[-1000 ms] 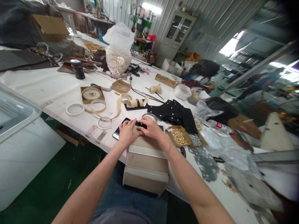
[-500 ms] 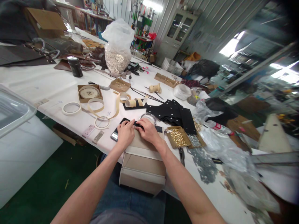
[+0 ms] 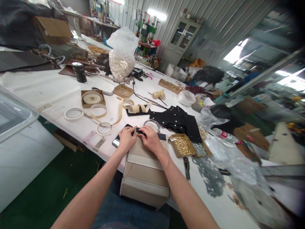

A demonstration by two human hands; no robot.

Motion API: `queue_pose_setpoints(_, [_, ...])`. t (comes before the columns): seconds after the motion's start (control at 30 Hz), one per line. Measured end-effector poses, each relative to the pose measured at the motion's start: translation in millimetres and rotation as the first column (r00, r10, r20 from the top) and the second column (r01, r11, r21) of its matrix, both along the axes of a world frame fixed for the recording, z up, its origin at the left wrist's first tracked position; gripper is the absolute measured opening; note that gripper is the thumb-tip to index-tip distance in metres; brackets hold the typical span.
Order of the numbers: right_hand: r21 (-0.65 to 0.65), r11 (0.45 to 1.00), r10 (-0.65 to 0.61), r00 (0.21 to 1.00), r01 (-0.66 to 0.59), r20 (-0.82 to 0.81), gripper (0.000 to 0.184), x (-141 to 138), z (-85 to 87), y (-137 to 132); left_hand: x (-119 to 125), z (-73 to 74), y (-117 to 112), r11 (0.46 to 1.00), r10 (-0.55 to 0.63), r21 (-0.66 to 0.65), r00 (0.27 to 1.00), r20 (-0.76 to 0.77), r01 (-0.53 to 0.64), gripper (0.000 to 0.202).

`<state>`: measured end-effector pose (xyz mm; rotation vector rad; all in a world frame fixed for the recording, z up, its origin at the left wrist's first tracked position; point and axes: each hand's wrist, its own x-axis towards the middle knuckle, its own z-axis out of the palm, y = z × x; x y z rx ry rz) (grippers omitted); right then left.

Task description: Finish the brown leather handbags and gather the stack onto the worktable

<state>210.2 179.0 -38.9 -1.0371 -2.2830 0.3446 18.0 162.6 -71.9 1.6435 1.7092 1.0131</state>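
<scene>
My left hand point(image 3: 127, 139) and my right hand point(image 3: 151, 140) are close together over the top of a beige box-shaped piece point(image 3: 145, 173), which rests at the table's edge above my lap. Between them they pinch a black strip point(image 3: 162, 136) lying across the far end of that piece. The fingertips hide the strip's middle. A dark phone point(image 3: 116, 141) lies just left of my left hand. Behind my right hand is a clear ring-shaped roll point(image 3: 153, 123). Black pieces with pale studs point(image 3: 169, 118) lie beyond it.
Right of the beige piece are a tray of gold studs point(image 3: 182, 145), a tray of silver parts point(image 3: 199, 149) and a dark hand tool point(image 3: 187, 167). Tape rolls point(image 3: 73, 114) lie on the left. Farther back stand a black jar point(image 3: 79, 73) and a filled plastic bag point(image 3: 122, 60).
The fingers of my left hand have bent closer in around the black strip, and both hands have shifted slightly. The whole view has tilted a little; the table items stay put.
</scene>
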Motion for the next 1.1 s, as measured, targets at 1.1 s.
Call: queue_pose_setpoints(1.1, [0.008,1.0,-0.015,0.995,0.015,-0.1,0.017,-2,-1.4,-3,15,-9.6,-5,0.99,0.108,0.093,0.994,0.0,-0.108,0.035])
